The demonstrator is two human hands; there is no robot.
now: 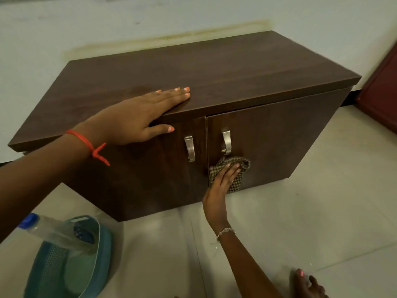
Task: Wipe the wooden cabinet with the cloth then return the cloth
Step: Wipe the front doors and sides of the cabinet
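A low dark wooden cabinet (214,67) with two doors and two metal handles (190,148) stands against the wall. My left hand (137,117) lies flat on its top near the front edge, thumb hanging over the edge. My right hand (221,186) presses a brown checked cloth (238,171) against the right door, just below that door's handle (226,142). Part of the cloth is covered by my fingers.
On the tiled floor at the lower left sits a teal basket (94,259) with a clear plastic bottle with a blue cap (53,229) lying across it. A dark red door (380,87) stands at the right. My foot (307,284) shows at the bottom right.
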